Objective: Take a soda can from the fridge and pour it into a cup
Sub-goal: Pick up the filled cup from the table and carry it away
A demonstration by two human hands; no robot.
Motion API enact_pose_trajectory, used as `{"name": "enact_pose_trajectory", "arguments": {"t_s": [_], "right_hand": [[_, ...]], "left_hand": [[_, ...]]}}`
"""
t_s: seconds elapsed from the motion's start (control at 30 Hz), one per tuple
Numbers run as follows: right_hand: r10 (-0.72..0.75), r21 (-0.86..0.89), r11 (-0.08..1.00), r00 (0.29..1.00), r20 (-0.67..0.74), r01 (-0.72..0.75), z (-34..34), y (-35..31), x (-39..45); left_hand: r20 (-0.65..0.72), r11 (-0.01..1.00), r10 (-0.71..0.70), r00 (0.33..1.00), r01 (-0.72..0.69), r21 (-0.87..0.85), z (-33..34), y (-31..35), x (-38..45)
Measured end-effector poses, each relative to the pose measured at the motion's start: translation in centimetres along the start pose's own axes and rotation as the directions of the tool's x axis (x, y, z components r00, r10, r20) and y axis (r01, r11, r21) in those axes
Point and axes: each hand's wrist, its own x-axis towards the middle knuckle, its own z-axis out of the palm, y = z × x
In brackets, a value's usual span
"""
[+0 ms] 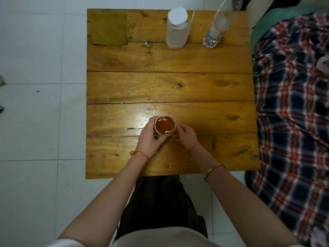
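1. Nearest you are your own forearms, reaching out over the near edge of the wooden table (pixel 170 86).
2. Your left hand (pixel 148 135) is curled round the cup (pixel 164 126); your right hand (pixel 186 134) is touching its other side, grip hard to tell.
3. The cup stands upright between both hands, already holding brown drink.
4. No soda can in sight, so the pour looks done.

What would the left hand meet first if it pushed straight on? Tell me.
The left hand already grips the cup; beyond it, likely the paper roll, though depth is unclear.
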Motion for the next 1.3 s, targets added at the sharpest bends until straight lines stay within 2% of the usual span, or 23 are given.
{"name": "enact_pose_trajectory", "arguments": {"t_s": [0.1,0.2,0.47,0.6,0.8,1.07,1.3], "right_hand": [[0.003,0.032,0.999,0.999,0.048,-0.004,-0.3,-1.6,-3.0],[-0.054,0.066,0.997,0.996,0.072,0.05,-0.9,-3.1,-6.5],[-0.126,0.137,0.985,0.98,0.157,0.104,-1.9,-4.6,-15.4],[-0.13,0.129,0.986,0.971,0.199,0.106,-2.2,-5.9,-20.2],[-0.218,0.028,0.975,0.931,0.294,0.22,-1.9,-7.3,-25.2],[-0.303,-0.018,0.937,0.837,0.455,0.349,3.6,-10.4,-31.6],[-0.283,-0.079,0.909,0.744,0.605,0.41,13.1,-12.5,-36.1]], "left_hand": [[-0.008,1.0,0.004,1.0,-0.004,-0.003,-1.4,1.7,-1.7],[-0.027,1.0,0.012,1.0,-0.013,-0.012,-3.0,3.4,-3.9],[-0.133,0.999,0.041,0.99,-0.045,-0.029,-6.6,8.5,-11.7],[-0.2,0.998,0.028,0.979,-0.039,-0.054,-8.2,10.9,-15.9],[-0.305,0.995,-0.015,0.952,-0.016,-0.099,-10.7,12.4,-21.4],[-0.488,0.987,-0.081,0.869,0.001,-0.162,-16.2,12.0,-28.5],[-0.604,0.977,-0.173,0.778,0.057,-0.207,-22.9,7.3,-34.7]]}}
